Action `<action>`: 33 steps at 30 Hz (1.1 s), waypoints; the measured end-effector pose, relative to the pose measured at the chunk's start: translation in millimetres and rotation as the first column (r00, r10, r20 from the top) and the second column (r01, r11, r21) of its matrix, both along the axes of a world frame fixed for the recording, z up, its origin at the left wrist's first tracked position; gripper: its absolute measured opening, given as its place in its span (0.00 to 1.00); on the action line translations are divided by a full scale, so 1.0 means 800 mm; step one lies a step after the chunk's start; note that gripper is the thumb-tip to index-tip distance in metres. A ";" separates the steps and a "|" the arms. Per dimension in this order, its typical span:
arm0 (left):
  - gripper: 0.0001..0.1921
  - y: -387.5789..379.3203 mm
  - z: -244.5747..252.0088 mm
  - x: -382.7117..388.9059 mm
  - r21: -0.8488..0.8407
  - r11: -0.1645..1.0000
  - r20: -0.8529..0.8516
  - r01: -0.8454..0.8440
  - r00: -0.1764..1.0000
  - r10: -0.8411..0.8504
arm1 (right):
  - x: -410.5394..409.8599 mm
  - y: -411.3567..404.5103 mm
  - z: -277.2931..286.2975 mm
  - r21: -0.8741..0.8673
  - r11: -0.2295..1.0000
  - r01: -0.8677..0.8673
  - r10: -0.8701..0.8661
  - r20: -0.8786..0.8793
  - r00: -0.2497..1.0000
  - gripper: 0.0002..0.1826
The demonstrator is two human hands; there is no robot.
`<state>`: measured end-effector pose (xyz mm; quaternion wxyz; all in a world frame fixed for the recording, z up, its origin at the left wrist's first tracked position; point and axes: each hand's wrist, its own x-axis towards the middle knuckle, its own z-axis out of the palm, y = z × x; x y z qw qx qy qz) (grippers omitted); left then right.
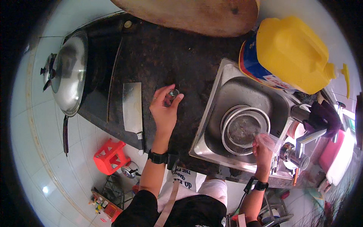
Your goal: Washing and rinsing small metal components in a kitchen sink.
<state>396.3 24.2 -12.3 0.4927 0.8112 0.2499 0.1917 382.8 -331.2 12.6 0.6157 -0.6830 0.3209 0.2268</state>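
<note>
My left hand is over the dark countertop. A small clear round object, perhaps glass, is pinched between its thumb and fingers. My right hand is at the near right side of the sink, beside nested metal bowls. Clear streaks, apparently a water spray, fan from the faucet head across that hand. Its fingers look curled, but the spray blurs them and whether they hold anything is unclear. The inner bowl seems to hold rippled water.
A cleaver lies left of my left hand, its handle towards me. Further left is a lidded wok. A yellow pump jug stands behind the sink, and a wooden board at the back. A red stool is on the floor.
</note>
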 end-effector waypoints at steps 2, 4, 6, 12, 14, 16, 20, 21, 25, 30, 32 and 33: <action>0.18 0.003 0.000 0.003 0.013 1.000 -0.021 0.020 1.000 -0.020 | -0.002 -0.001 -0.003 0.015 1.000 -0.018 0.018 0.006 1.000 0.12; 0.18 0.002 0.000 0.007 0.020 0.999 -0.041 0.042 0.998 -0.041 | -0.003 0.000 -0.005 0.000 1.000 -0.023 0.023 0.012 1.000 0.11; 0.18 -0.001 -0.002 0.010 0.002 1.000 -0.039 0.031 0.999 -0.031 | -0.005 -0.003 -0.007 -0.020 0.999 -0.026 0.026 0.013 1.000 0.10; 0.19 0.004 -0.018 0.002 0.026 0.998 -0.090 0.064 0.994 -0.062 | -0.008 -0.005 -0.015 -0.053 0.998 0.021 -0.021 -0.014 1.000 0.12; 0.21 0.000 -0.008 0.003 0.026 0.998 -0.126 0.051 0.991 -0.047 | -0.011 -0.018 -0.025 0.027 0.997 -0.072 0.072 -0.010 0.997 0.13; 0.30 0.005 -0.004 -0.008 0.150 0.987 -0.121 0.052 0.992 -0.034 | -0.005 -0.004 -0.014 -0.027 0.995 -0.095 0.093 -0.049 0.994 0.14; 0.23 -0.050 0.038 -0.048 0.041 0.994 -0.020 -0.099 0.995 0.100 | 0.000 -0.005 -0.008 -0.069 0.994 -0.088 0.081 -0.087 0.993 0.16; 0.18 -0.068 0.049 -0.060 -0.036 0.990 -0.053 -0.136 0.990 0.134 | -0.004 -0.016 -0.014 -0.093 0.980 -0.177 0.175 -0.026 0.984 0.16; 0.08 -0.163 0.066 -0.051 -0.280 0.841 -0.058 0.463 0.866 -0.496 | -0.003 -0.010 -0.011 -0.068 0.984 -0.166 0.168 0.024 0.986 0.16; 0.12 -0.241 0.014 -0.008 -0.613 0.618 -0.192 0.491 0.667 -0.720 | -0.002 -0.001 -0.004 0.001 0.975 -0.224 0.221 0.174 0.960 0.18; 0.13 -0.255 -0.014 -0.006 -0.671 0.547 -0.100 0.501 0.669 -0.736 | -0.014 -0.007 -0.014 0.002 0.980 -0.198 0.195 0.161 0.967 0.16; 0.13 -0.261 -0.024 -0.005 -0.718 0.474 -0.012 0.509 0.672 -0.740 | -0.018 -0.007 -0.016 -0.058 0.982 -0.181 0.189 0.180 0.965 0.15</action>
